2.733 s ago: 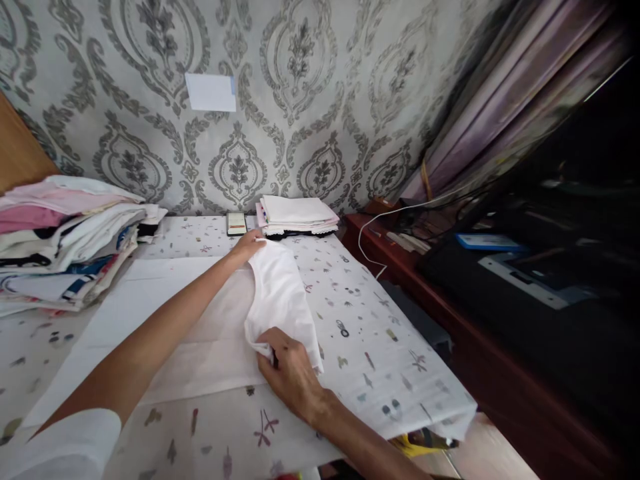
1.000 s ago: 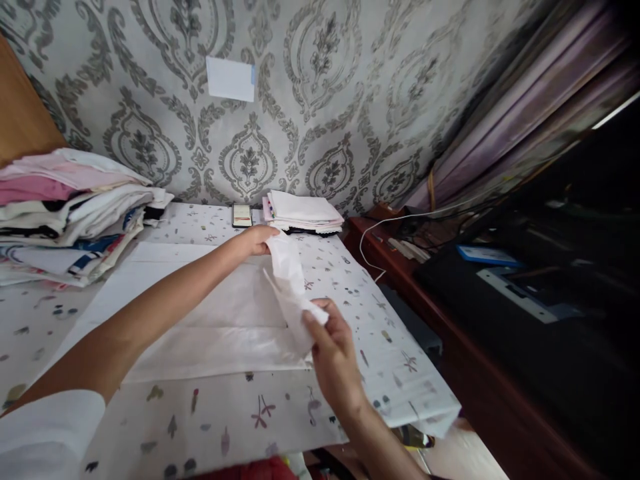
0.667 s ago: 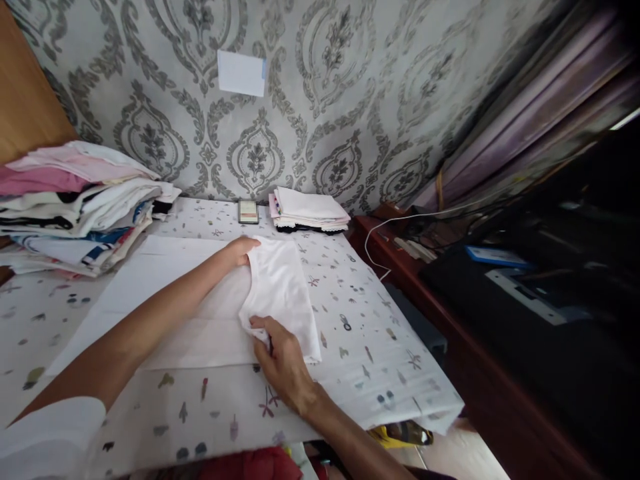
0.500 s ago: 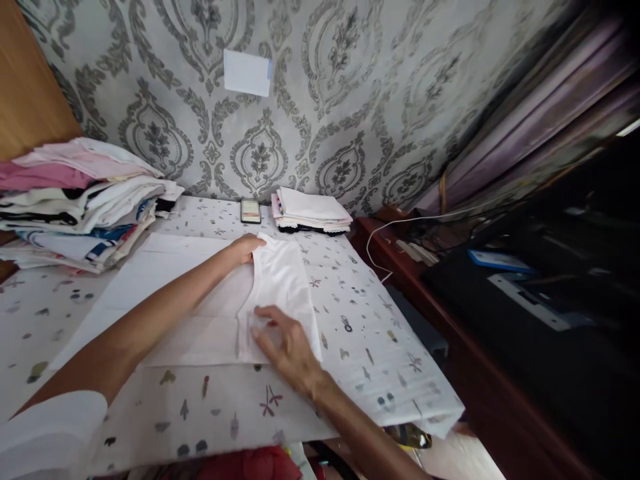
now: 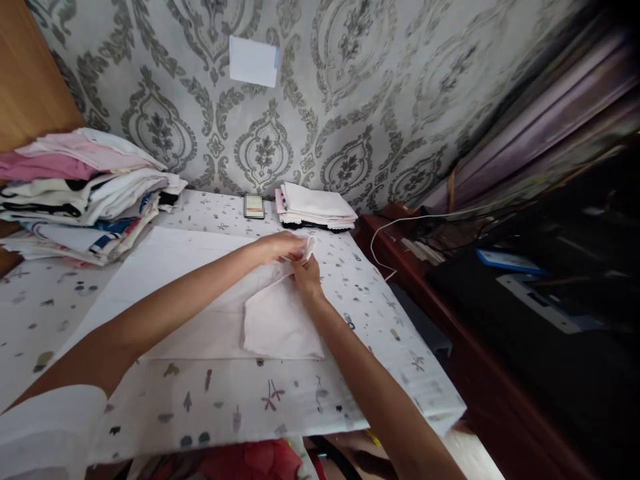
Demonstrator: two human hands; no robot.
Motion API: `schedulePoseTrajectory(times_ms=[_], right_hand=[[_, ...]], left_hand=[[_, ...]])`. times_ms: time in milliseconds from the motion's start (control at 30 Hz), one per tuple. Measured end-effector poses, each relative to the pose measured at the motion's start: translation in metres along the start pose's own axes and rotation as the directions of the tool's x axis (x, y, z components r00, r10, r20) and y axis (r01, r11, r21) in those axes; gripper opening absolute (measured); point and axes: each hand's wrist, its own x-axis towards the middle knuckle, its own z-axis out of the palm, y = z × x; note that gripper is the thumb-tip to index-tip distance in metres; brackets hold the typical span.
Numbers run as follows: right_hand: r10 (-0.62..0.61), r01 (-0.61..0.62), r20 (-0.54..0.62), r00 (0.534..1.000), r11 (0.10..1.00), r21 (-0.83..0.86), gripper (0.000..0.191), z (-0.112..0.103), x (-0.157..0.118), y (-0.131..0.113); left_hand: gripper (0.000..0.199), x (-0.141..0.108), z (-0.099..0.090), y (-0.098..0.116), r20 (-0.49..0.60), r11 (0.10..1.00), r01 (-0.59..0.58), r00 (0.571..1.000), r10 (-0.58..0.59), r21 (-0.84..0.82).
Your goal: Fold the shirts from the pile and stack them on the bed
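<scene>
A white cloth garment (image 5: 283,320), partly folded, lies on a large white sheet (image 5: 165,267) spread over the patterned tablecloth. Its far right corner is bunched up and slightly raised between my two hands. My left hand (image 5: 280,247) reaches in from the left and its fingers are closed on that corner. Just to the right, my right hand (image 5: 307,272) pinches the same bit of cloth. The fingertips of both hands meet there and partly hide one another.
A tall pile of folded clothes (image 5: 90,200) stands at the left. By the wall are a small dark-framed box (image 5: 254,207) and a short stack of folded cloths (image 5: 317,205). A white cable (image 5: 375,233) trails over the dark red furniture (image 5: 367,227) at the right.
My right hand has moved up and away to the garment's far corner. My left hand has shifted right, lifting the edge, and the cloth there is now bunched.
</scene>
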Motion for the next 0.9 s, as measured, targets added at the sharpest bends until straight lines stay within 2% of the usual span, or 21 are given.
schedulePoseTrajectory(times_ms=[133,267,367,500,767,900], right_hand=[[0.048,-0.048,-0.044,0.998,0.999,-0.004,0.03,-0.009,-0.002,0.001],[0.065,-0.062,-0.061,0.996,0.997,0.041,0.026,-0.009,-0.006,-0.001],[0.074,-0.07,-0.06,0.995,0.995,0.064,0.026,-0.008,-0.009,-0.004],[0.095,-0.09,-0.055,0.994,0.992,0.086,0.024,-0.008,-0.01,-0.009],[0.087,-0.066,-0.078,0.993,0.968,0.243,0.02,-0.009,-0.009,-0.017],[0.081,-0.059,-0.071,0.994,0.959,0.276,0.021,-0.005,-0.008,-0.02]], left_hand=[[0.008,-0.003,-0.02,-0.012,-0.083,0.999,-0.021,0.996,0.024,0.039],[0.005,-0.005,-0.036,-0.034,-0.126,0.994,0.035,0.992,-0.022,0.105],[0.01,-0.007,-0.037,-0.045,-0.09,0.99,0.068,0.994,-0.057,0.125],[0.012,-0.009,-0.031,-0.047,-0.001,0.979,0.036,0.999,-0.036,0.199],[0.014,-0.02,-0.022,-0.054,0.083,0.977,-0.087,0.994,0.072,0.196],[0.019,-0.028,-0.022,-0.055,0.182,0.964,-0.204,0.968,0.173,0.173]])
